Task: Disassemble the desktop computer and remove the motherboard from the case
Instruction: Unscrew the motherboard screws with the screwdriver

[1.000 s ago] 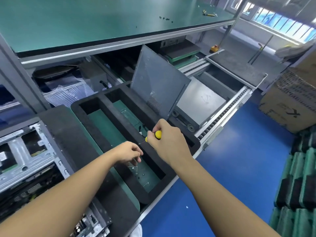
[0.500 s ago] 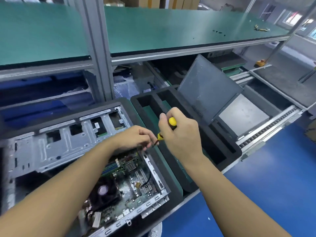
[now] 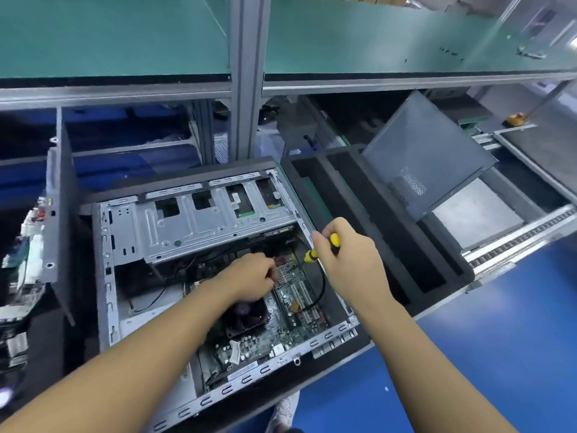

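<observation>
A person works with two bare hands inside one open desktop computer case [image 3: 125, 307], which lies on its side on a dark bench mat, directly below the camera. One green motherboard [image 3: 282, 334] sits flat on the case floor at the near right, crowded with chips and pale slots, with one dark round fan [image 3: 246, 315] mounted on it and one black cable [image 3: 322, 285] looping over its right edge. A silver metal drive cage [image 3: 193, 226] with four square openings spans the far half of the case. The right hand [image 3: 348, 264] grips one screwdriver [image 3: 326, 246] by its yellow and black handle, the shaft angled down and left toward the board. The left hand [image 3: 249, 281] rests with fingers curled on the board near the tool's tip; whether it pinches anything cannot be told. White stickers on the board and the case rim are too blurred to read. Just right of the case lies one black foam tray [image 3: 393, 226] with long slots, and one grey perforated panel [image 3: 427, 154] leans tilted at its far end
</observation>
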A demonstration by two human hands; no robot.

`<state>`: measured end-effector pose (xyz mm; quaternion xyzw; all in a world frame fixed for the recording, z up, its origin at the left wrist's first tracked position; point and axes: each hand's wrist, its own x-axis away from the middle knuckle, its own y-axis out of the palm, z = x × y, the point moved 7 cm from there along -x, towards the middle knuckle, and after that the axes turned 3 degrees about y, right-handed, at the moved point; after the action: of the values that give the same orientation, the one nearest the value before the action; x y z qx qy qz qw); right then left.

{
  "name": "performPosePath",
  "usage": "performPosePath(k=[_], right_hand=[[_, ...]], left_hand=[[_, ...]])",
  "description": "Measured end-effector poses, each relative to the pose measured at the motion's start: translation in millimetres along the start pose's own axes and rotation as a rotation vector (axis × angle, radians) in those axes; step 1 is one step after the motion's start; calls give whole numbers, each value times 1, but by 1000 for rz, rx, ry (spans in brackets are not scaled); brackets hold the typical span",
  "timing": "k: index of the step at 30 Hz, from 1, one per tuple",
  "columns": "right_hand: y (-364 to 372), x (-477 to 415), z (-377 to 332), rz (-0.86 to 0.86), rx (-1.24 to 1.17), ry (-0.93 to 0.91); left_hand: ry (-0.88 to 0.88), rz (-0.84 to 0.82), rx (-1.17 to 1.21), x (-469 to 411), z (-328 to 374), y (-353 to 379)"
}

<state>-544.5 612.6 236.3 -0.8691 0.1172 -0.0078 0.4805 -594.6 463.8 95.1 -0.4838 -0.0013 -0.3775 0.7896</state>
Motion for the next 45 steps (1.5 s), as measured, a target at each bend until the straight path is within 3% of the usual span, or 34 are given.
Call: performPosePath(k=[3,5,10,13,26,35,45], right_hand=[[11,4,11,-92,25,61],[17,5,16,-142,18,80],[33,-4,9,-251,55,-13],[49,-12,0,-327,154,-92],[106,-35,-10,-508,392,-401],[110,-40,-10,-538,337,-345],[107,-41,-13,-517,345,-364]], left_hand=[[-95,102,-172,-3,-8,-3],[-218,82,-190,-5,-25,-1],[-385,87,133,-5,-61,1],[-442,119,146,-1,-73,-5],[-355,232,249,-6,-64,0],[-197,227,330,-25,-51,11],[-173,228,368,-29,-51,12]])
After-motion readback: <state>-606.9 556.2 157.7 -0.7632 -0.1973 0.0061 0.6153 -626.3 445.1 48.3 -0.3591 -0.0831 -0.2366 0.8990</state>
